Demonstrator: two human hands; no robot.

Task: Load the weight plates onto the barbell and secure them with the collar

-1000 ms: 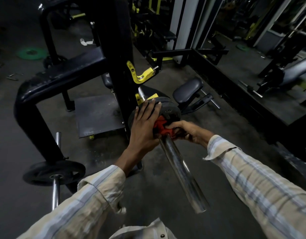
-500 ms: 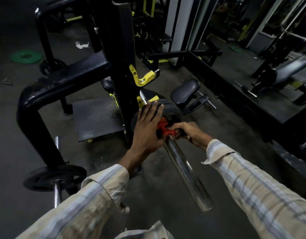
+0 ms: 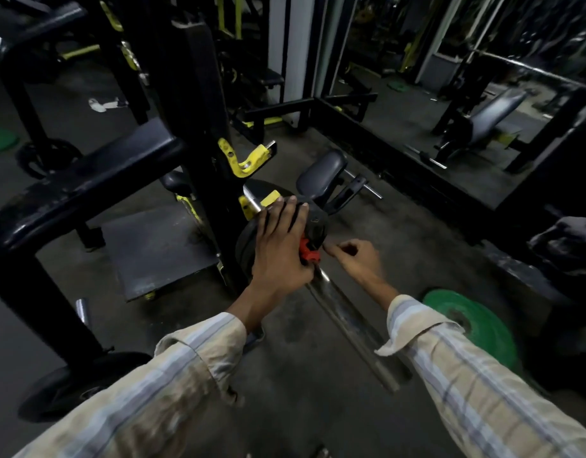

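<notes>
The steel barbell sleeve points toward me from the rack. A black weight plate sits on it, with a red collar clamped around the bar right against the plate. My left hand lies flat on the plate's face with its fingers spread, partly covering the collar. My right hand hovers just right of the collar, blurred, fingers curled and holding nothing. A green plate lies on the floor to the right of the bar.
A black rack upright with a yellow hook stands just behind the plate. A thick black frame tube runs along the left. Another black plate rests at lower left. A padded seat sits behind.
My right hand has let go of the red collar and pulled back to the right. The view has shifted, bringing the green plate on the floor into sight. The left hand stays on the plate.
</notes>
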